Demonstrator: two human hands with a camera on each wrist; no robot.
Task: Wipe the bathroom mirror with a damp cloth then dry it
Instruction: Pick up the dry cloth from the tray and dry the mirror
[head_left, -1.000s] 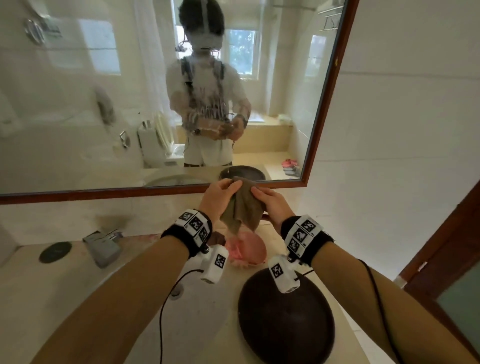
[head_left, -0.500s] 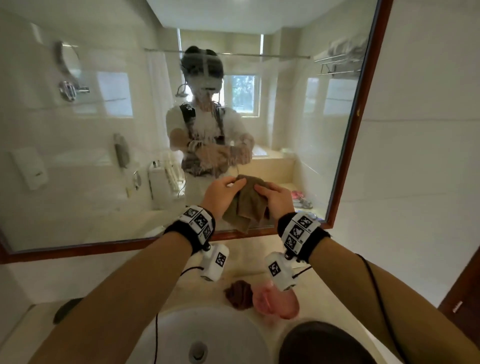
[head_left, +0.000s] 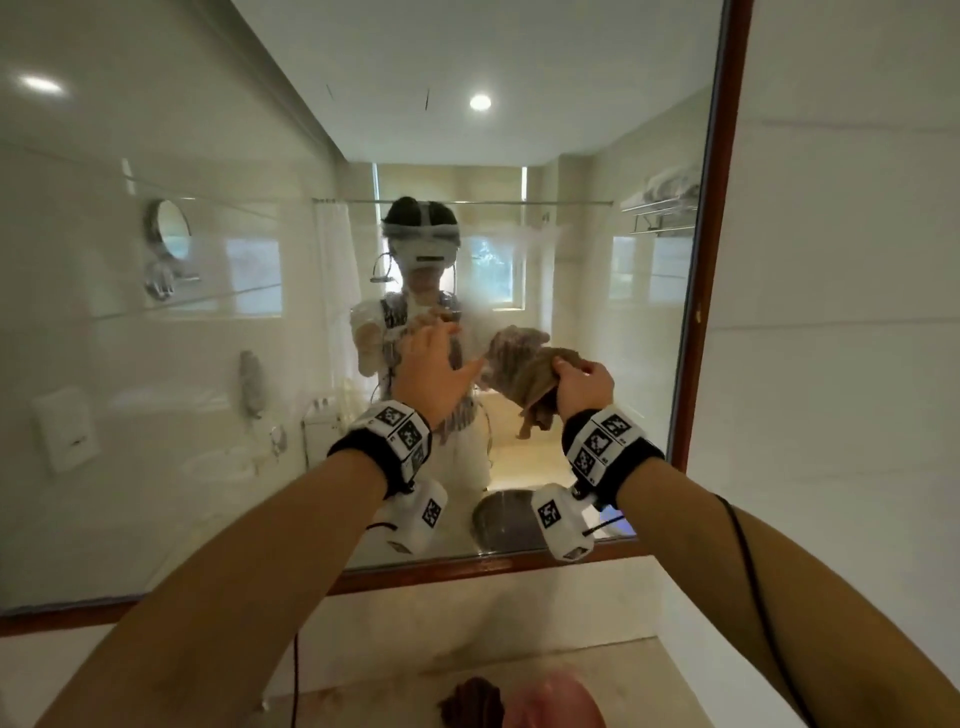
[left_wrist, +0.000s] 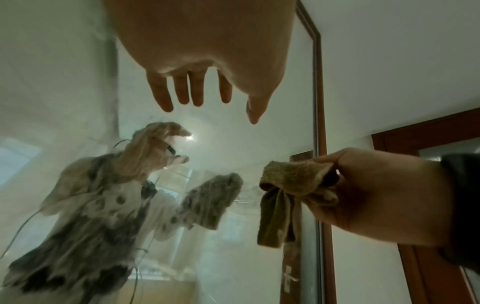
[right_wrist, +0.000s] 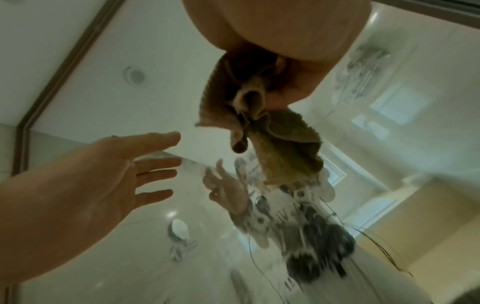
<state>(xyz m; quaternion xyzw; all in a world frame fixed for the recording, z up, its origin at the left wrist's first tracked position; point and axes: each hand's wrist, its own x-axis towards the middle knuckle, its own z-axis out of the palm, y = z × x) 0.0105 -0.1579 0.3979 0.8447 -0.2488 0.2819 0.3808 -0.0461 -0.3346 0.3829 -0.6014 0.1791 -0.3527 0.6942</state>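
Note:
A large wall mirror (head_left: 156, 364) in a dark wooden frame (head_left: 706, 291) fills the head view. My right hand (head_left: 582, 387) grips a bunched brown cloth (head_left: 535, 384) just in front of the glass, right of centre. The cloth (left_wrist: 288, 197) hangs from that fist, and its folds (right_wrist: 272, 131) dangle below the fingers. My left hand (head_left: 431, 364) is raised beside it, fingers (left_wrist: 182, 92) straight and spread, holding nothing. That open palm (right_wrist: 109, 174) shows a short gap from the cloth. The glass looks streaky where my reflection stands.
Below the mirror runs a beige counter (head_left: 649, 670). On it lie a dark brown cloth (head_left: 472, 704) and a pink cloth (head_left: 550, 701) at the bottom edge. A white tiled wall (head_left: 841, 312) stands right of the frame. A wooden door frame (left_wrist: 426, 185) shows at the right.
Both hands rose from over the counter up to mid-mirror height. The left hand let go of the brown cloth and opened; the right hand alone holds it now.

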